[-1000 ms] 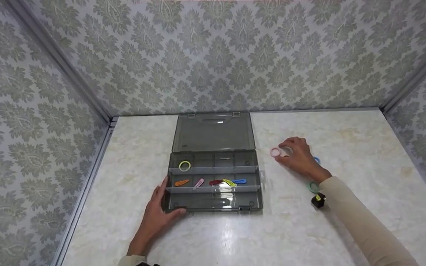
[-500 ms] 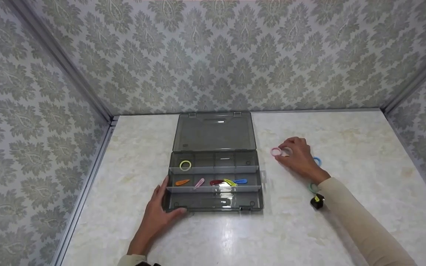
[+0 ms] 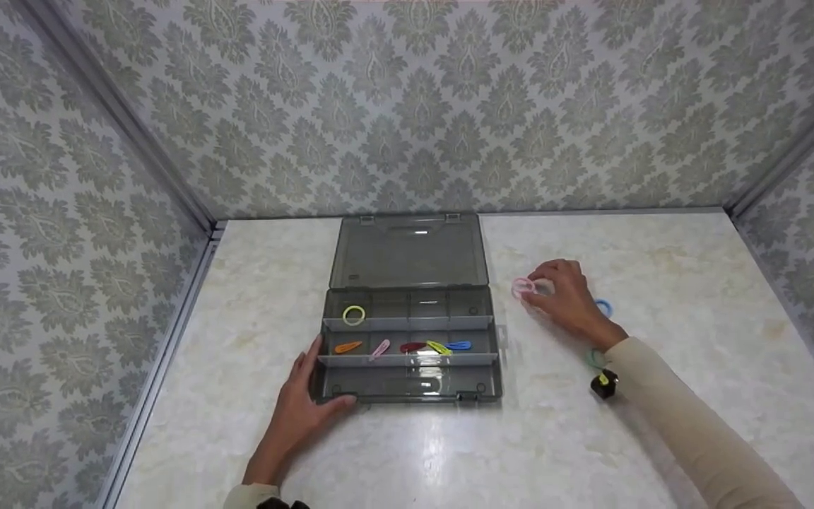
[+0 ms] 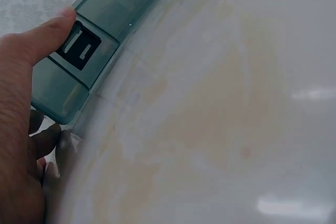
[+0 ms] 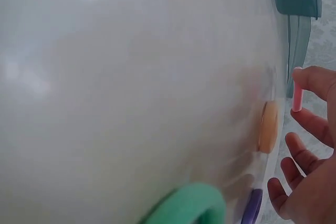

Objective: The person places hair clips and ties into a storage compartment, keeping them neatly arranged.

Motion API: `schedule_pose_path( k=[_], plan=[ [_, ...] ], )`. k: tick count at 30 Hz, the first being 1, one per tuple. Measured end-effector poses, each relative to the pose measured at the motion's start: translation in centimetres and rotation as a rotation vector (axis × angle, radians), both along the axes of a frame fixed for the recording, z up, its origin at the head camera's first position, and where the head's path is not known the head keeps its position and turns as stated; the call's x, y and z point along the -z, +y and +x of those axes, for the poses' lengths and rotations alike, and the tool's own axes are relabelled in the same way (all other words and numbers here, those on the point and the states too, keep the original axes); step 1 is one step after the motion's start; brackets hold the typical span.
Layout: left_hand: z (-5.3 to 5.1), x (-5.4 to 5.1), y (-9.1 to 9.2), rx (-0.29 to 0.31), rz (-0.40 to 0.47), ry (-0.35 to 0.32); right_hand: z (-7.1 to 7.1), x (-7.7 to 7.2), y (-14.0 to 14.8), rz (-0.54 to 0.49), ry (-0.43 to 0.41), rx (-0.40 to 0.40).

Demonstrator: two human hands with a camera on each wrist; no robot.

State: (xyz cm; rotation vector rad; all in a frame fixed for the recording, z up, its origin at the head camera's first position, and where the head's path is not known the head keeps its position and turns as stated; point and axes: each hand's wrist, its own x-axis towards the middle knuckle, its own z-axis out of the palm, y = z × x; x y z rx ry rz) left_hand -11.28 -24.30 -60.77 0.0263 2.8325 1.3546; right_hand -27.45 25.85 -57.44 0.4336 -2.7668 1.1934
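Note:
A grey see-through box (image 3: 407, 380) lies with its lid (image 3: 409, 251) folded back. My left hand (image 3: 297, 420) grips its near left corner, thumb on the front wall, fingers along the left side. Between thumb and index fingertip, my right hand (image 3: 566, 300) pinches a pink ring (image 3: 523, 288) right of the box; in the right wrist view the ring (image 5: 297, 90) shows edge-on. A yellow ring (image 3: 354, 315) is in the back row. The middle row holds orange (image 3: 347, 347), pink (image 3: 380, 349), dark red (image 3: 413, 347), yellow (image 3: 439, 348) and blue (image 3: 458, 346) clips.
A blue ring (image 3: 603, 307) lies beside the right hand, and a green ring (image 3: 596, 358) near the right wrist. The right wrist view also shows an orange ring (image 5: 268, 127) and a purple ring (image 5: 252, 207). Patterned walls stand behind and beside the table (image 3: 237, 297).
The right hand has shifted slightly left and away from the body, and the pink ring has moved with it. My left hand keeps its place at the box's corner.

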Motion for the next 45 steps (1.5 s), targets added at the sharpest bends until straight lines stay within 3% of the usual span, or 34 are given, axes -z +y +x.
schedule_pose_path(
  k=[7,18,28,35,45],
  plan=[
    [0.0,0.4,-0.3,0.033,0.014,0.065,0.4,-1.0,-1.8,0.028,0.05,0.008],
    [0.1,0.4,-0.3,0.038,0.029,0.076,0.2,-2.4,-4.3,-0.008,0.101,0.004],
    [0.1,0.3,-0.3,0.04,0.022,0.093,0.5,-2.8,-7.6,0.001,0.137,-0.074],
    [0.2,0.0,-0.2,0.031,0.026,0.046,0.7,-3.3,-10.1,0.049,0.131,-0.138],
    [0.1,0.1,-0.2,0.032,0.032,0.057,0.3,-3.3,-13.4,0.078,0.172,-0.239]
  ],
)
